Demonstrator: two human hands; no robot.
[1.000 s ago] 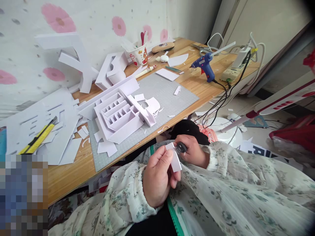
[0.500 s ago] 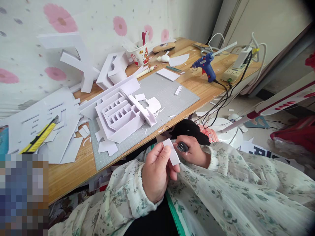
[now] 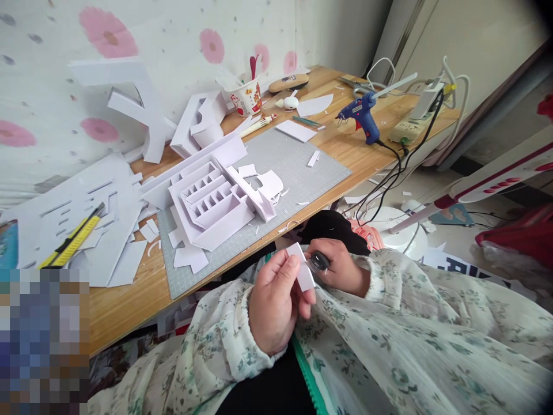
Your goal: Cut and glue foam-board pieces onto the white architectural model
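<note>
My left hand (image 3: pixel 276 294) pinches a small white rectangular board piece (image 3: pixel 301 271) between thumb and fingers, above my lap. Just to its right, my right hand (image 3: pixel 341 266) is wrapped round a small tool with a rounded black handle (image 3: pixel 319 260). The tool's working end lies close to the board piece's right edge; its exact kind cannot be made out. Beyond the hands, a white board model (image 3: pixel 216 202) with several compartments and steps rests on a grey cutting mat (image 3: pixel 311 173).
A blue glue gun (image 3: pixel 365 118) stands by a power strip (image 3: pixel 408 127), with cables over the table edge. A yellow utility knife (image 3: pixel 71 239) lies on white board sheets (image 3: pixel 116 213) at left. Behind the mat are a paper cup (image 3: pixel 247 98) and scissors (image 3: pixel 356 86).
The black handle has turned slightly in my right hand, and the tool has come closer to the board piece. My left hand has barely moved.
</note>
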